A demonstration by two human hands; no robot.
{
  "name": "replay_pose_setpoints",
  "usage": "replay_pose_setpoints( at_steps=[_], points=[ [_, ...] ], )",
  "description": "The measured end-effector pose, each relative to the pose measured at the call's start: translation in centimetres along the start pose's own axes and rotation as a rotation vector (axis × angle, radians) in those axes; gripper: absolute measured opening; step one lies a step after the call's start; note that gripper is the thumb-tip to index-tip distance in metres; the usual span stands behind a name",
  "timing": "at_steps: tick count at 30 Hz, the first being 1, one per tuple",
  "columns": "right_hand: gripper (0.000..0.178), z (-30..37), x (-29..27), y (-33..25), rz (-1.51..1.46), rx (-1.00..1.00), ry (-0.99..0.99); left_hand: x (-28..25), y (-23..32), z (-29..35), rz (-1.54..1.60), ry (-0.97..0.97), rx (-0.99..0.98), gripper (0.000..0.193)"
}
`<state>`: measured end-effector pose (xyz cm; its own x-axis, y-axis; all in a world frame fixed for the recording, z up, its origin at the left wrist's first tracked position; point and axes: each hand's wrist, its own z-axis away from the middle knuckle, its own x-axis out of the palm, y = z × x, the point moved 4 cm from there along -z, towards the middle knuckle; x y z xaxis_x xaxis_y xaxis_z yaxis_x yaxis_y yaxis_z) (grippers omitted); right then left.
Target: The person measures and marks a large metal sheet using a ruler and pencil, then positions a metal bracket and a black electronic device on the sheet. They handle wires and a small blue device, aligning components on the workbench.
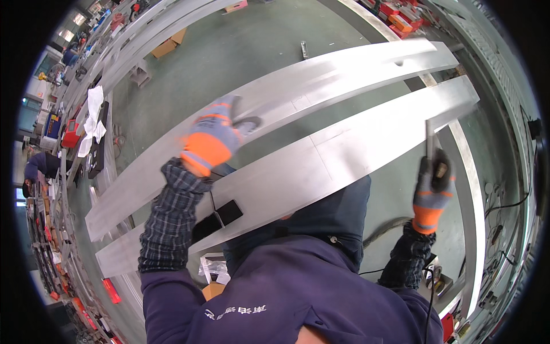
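Note:
Two long, silvery metal beams lie side by side across my front: a far beam [332, 71] and a near beam [355, 143]. Thin cross lines mark both. My left hand [215, 137], in a grey and orange glove, is at the far beam, blurred by motion; its thumb stands apart from the fingers and no held thing shows. Off the near beam's right part, my right hand [433, 192] is closed round a narrow, flat metal tool [429, 137] pointing upward; its exact kind is unclear. On the near beam's left part are dark rectangular patches [230, 212] beside a thin strip.
A pale metal support [467, 200] runs beneath the beams at right. A cardboard box [169, 45] sits on the green floor beyond. Crowded tools line the left, where another person [43, 166] bends over. Cables [510, 203] lie at right. A red object [112, 291] is lower left.

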<state>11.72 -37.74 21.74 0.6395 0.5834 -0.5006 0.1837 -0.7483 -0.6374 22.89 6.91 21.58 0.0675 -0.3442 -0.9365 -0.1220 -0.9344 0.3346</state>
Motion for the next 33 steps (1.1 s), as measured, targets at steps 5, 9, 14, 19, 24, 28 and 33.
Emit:
replay_pose_setpoints(
  at_steps=[5, 9, 14, 19, 24, 28, 33],
  points=[
    [0.032, -2.0, -4.8, -0.4, -0.013, 0.005, 0.040, 3.3, 9.2, 1.6, -0.109, -0.152, 0.059, 0.075],
    [0.032, -1.9, -3.4, -2.8, 0.020, -0.202, 0.037, 5.8, 13.1, 3.6, -0.186, -0.316, 0.077, 0.072],
    [0.041, -1.3, 0.4, -3.8, -0.207, -0.212, -0.189, 7.8, 13.7, 6.2, -0.100, -0.299, 0.066, 0.067],
    [0.040, -1.1, 3.9, -6.4, -0.241, -0.302, -0.278, 7.6, 13.3, 7.5, -0.096, -0.325, 0.115, 0.071],
    [0.041, -1.4, 6.3, -9.0, -0.249, -0.337, -0.393, 8.2, 12.3, 8.0, -0.005, -0.235, 0.180, 0.077],
    [0.046, -0.9, 8.4, -9.3, -0.326, -0.284, -0.489, 5.6, 12.2, 8.3, 0.123, -0.009, 0.279, 0.072],
    [0.048, -0.6, 11.4, -12.5, -0.502, -0.349, -0.524, 2.2, 10.9, 7.5, 0.886, -0.082, 0.209, 0.053]
  ],
)
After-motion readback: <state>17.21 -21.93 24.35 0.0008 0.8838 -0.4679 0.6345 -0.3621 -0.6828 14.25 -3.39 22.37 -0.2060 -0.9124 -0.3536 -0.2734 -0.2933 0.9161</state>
